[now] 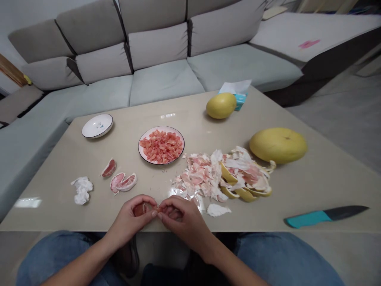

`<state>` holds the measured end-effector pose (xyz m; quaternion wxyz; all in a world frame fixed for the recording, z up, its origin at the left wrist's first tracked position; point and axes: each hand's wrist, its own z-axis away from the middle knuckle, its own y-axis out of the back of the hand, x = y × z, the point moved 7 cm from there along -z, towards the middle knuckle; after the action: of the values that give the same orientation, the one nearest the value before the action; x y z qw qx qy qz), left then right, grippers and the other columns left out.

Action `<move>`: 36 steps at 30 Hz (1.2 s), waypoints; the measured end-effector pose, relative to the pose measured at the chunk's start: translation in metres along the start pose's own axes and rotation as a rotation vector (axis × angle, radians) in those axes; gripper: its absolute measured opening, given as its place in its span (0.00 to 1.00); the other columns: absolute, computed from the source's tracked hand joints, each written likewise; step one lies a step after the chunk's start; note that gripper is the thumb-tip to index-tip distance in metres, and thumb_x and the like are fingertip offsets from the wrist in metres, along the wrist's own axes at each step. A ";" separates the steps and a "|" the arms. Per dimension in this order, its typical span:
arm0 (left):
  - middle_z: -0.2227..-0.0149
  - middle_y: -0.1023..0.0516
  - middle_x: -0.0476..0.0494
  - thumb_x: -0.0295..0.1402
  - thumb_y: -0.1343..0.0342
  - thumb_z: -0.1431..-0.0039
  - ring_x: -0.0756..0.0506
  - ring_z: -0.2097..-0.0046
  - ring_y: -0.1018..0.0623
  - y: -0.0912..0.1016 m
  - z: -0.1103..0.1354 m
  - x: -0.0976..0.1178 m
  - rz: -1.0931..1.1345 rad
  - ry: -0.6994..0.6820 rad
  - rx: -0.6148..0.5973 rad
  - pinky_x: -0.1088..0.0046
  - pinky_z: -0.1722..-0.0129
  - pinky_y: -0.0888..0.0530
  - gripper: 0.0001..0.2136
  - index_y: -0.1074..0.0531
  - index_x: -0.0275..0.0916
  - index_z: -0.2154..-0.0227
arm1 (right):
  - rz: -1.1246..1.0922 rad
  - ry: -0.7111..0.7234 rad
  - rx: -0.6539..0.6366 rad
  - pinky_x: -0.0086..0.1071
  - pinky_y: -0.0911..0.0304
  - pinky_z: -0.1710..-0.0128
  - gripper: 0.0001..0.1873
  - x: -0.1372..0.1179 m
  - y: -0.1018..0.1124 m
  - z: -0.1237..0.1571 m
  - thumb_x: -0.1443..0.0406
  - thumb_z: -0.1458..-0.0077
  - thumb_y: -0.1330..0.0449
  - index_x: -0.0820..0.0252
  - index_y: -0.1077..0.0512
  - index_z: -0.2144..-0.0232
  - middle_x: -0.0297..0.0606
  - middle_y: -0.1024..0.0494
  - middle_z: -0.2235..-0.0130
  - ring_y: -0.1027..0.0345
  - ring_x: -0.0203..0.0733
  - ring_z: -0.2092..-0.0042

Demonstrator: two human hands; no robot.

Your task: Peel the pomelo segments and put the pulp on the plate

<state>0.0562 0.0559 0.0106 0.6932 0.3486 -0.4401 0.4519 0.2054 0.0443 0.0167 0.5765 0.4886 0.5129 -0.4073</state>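
My left hand and my right hand meet at the table's near edge, both pinched on one pink pomelo segment. The fingertips of the two hands touch over it. Three more peeled segments lie on the table just beyond my left hand. A white plate further back holds several pink pomelo pieces. A heap of peel and white membrane lies right of my hands.
Two whole yellow pomelos sit at right and back. A teal-handled knife lies near the front right edge. An empty white bowl, crumpled tissue and a tissue box are also on the table. A grey sofa stands behind.
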 end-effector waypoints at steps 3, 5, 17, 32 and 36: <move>0.76 0.29 0.50 0.37 0.35 0.50 0.50 0.74 0.34 -0.002 0.001 -0.001 -0.019 -0.011 -0.003 0.76 0.74 0.40 0.10 0.24 0.36 0.68 | -0.007 0.027 0.025 0.26 0.33 0.73 0.03 0.002 -0.003 0.002 0.69 0.52 0.39 0.58 0.26 0.71 0.35 0.25 0.70 0.30 0.35 0.71; 0.74 0.28 0.48 0.37 0.36 0.50 0.50 0.72 0.33 -0.004 0.002 0.001 -0.030 -0.044 0.004 0.75 0.72 0.38 0.09 0.24 0.36 0.69 | -0.014 0.020 0.037 0.26 0.34 0.73 0.05 0.003 -0.004 0.003 0.70 0.54 0.39 0.58 0.26 0.71 0.34 0.26 0.71 0.31 0.35 0.72; 0.76 0.29 0.50 0.36 0.35 0.52 0.50 0.73 0.33 -0.011 0.002 -0.004 0.011 0.013 -0.106 0.77 0.73 0.37 0.09 0.26 0.36 0.71 | -0.587 -0.433 -0.216 0.27 0.36 0.77 0.12 0.032 -0.029 0.004 0.60 0.60 0.32 0.61 0.29 0.76 0.27 0.28 0.81 0.36 0.31 0.79; 0.74 0.30 0.50 0.36 0.34 0.51 0.57 0.78 0.41 -0.014 0.001 -0.009 0.369 0.169 -0.064 0.84 0.84 0.50 0.11 0.27 0.35 0.69 | -0.743 -0.399 -0.125 0.27 0.33 0.73 0.17 0.029 -0.019 0.000 0.57 0.59 0.31 0.62 0.28 0.73 0.29 0.26 0.78 0.32 0.31 0.77; 0.72 0.28 0.49 0.34 0.34 0.50 0.55 0.75 0.35 -0.009 0.002 -0.006 0.384 0.127 -0.008 0.85 0.82 0.44 0.10 0.27 0.36 0.68 | -0.728 -0.291 -0.031 0.29 0.31 0.69 0.15 0.022 -0.012 -0.002 0.57 0.55 0.32 0.61 0.29 0.70 0.30 0.25 0.76 0.30 0.33 0.73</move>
<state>0.0631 0.0492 0.0045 0.6221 0.2262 -0.4558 0.5950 0.1959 0.0449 -0.0065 0.4682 0.2029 0.5717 -0.6424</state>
